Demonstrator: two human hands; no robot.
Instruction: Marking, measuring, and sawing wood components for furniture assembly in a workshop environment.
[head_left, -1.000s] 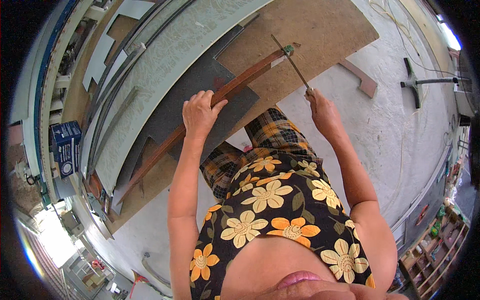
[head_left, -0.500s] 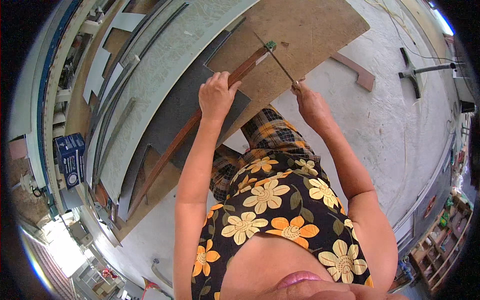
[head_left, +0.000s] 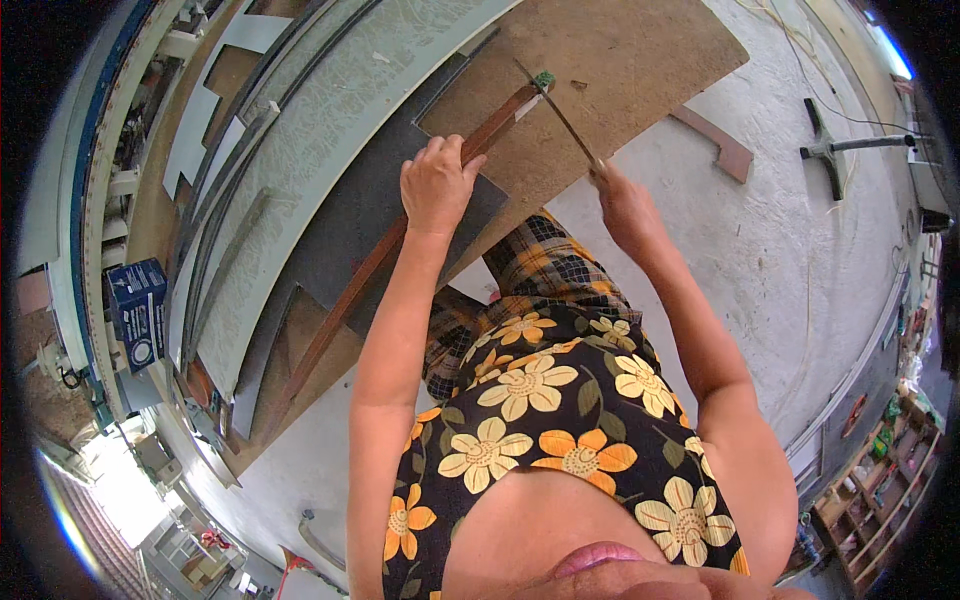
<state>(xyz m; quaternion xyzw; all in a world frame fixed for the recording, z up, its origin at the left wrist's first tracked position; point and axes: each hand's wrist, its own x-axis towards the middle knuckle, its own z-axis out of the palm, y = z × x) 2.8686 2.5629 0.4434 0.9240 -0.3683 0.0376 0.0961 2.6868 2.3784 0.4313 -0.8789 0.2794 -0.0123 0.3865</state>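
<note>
My left hand point(head_left: 437, 185) is wrapped round a long reddish-brown strip point(head_left: 497, 124) and presses it down on the brown board point(head_left: 660, 70). The strip slants from near left to far right, and a small green piece point(head_left: 544, 79) sits at its far end. My right hand point(head_left: 628, 208) grips a long, thin, dark metal blade point(head_left: 562, 116), narrow like a file or a saw blade. The blade lies across the strip's far end, beside the green piece. Its handle is hidden in my fist.
A dark grey sheet point(head_left: 350, 240) lies under the strip. Left of it is a pale green patterned panel point(head_left: 290, 160) with dark trim strips. A blue box point(head_left: 137, 312) stands farther left. On the pale floor are an L-shaped brown piece point(head_left: 715, 142) and a black stand leg point(head_left: 822, 150).
The right hand and blade have shifted very slightly to the right, the blade still across the strip's end. My left hand keeps its grip on the strip.
</note>
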